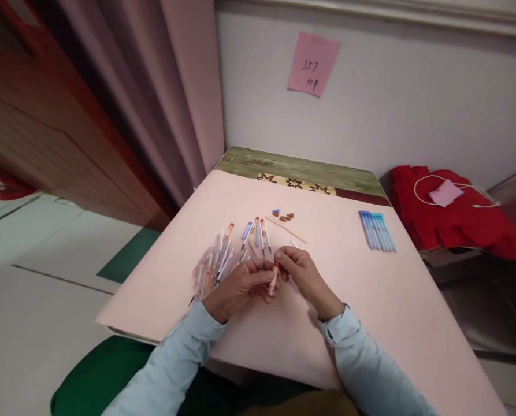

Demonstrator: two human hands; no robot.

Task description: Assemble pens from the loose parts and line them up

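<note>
Over the near middle of the table, my left hand pinches a short orange-brown pen barrel that stands at a slant. My right hand closes its thumb and finger on the barrel's upper, browner end. Just beyond and to the left lies a pile of clear pen tubes and white refills. Orange-patterned barrels and a blue barrel lie at its far side. Small brown caps are scattered farther back, with a blue piece beside them.
Thin wooden sticks lie behind my hands. Several blue pens sit in a neat row at the right. The pale tabletop meets a wall bearing a pink note. A red cloth is beyond the right edge; a curtain hangs left.
</note>
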